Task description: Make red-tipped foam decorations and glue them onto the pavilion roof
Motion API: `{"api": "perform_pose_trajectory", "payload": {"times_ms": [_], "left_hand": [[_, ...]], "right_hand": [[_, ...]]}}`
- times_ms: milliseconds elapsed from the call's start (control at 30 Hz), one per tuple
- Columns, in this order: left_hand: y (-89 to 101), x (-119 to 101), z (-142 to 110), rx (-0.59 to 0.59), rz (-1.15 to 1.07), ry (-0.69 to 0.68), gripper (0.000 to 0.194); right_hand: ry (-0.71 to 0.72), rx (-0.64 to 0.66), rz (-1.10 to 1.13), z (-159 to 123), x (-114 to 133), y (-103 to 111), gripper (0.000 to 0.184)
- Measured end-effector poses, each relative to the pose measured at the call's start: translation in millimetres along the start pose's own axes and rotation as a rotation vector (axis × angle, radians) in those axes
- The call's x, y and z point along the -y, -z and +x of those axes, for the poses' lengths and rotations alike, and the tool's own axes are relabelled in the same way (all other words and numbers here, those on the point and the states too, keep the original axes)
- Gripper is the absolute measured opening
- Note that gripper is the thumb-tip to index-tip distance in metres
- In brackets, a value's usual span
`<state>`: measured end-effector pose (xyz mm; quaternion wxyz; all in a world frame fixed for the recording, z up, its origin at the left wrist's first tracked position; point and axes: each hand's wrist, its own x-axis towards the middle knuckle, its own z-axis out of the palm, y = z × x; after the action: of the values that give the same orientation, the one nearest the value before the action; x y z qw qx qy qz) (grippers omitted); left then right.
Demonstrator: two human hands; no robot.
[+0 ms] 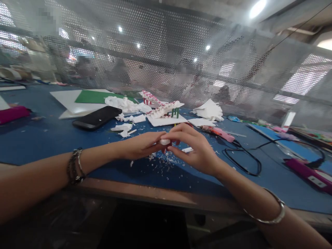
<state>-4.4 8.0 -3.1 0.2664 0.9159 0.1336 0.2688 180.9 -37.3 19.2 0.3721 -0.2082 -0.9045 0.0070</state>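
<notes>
- So my left hand (142,144) has a small white piece (164,141) pinched in its fingertips
- My right hand (198,148) is curled in, thumb and fingers pinching the piece's right side
- It's up over the table's (86,142) near edge, white crumbs (167,159) all around below
- Phone's (97,118) far left, pink tool (223,134) far right

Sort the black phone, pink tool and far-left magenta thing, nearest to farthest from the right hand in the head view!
1. Pink tool: just to the right hand's right.
2. Black phone: over to the left.
3. Magenta thing: at the picture's left edge.
</notes>
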Motion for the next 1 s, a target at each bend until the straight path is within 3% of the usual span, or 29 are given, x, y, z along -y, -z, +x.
{"api": "perform_pose_trajectory", "payload": {"times_ms": [133,333,433,567,667,800,1000], "left_hand": [[0.5,1.3,-2.7,-0.028,0.046,-0.026,0.017],[2.3,4.9,-8.5,-0.098,0.158,-0.084,0.019],[2.2,5.7,-9.3,-0.116,0.218,-0.106,0.021],[2.5,6.0,-9.1,-0.124,0.276,-0.133,0.017],[2.9,6.5,-9.6,-0.118,0.306,-0.137,0.013],[3.5,5.1,-12.3,-0.100,0.333,-0.135,0.012],[7.9,-0.1,-14.8,-0.062,0.380,-0.121,0.014]], "right_hand": [[-0.116,-0.119,-0.009,-0.9,-9.4,4.7,0.030],[-0.319,-0.207,-0.267,-6.0,-52.0,41.4,0.016],[-0.463,-0.136,-0.451,-18.4,-79.6,64.2,0.009],[-0.687,-0.001,-0.637,-41.8,-109.1,83.4,0.024],[-0.805,0.121,-0.699,-49.5,-117.6,87.7,0.027],[-0.864,0.282,-0.711,-33.9,-116.3,78.6,0.027],[-0.896,0.523,-0.708,10.9,-120.4,47.8,0.027]]}}
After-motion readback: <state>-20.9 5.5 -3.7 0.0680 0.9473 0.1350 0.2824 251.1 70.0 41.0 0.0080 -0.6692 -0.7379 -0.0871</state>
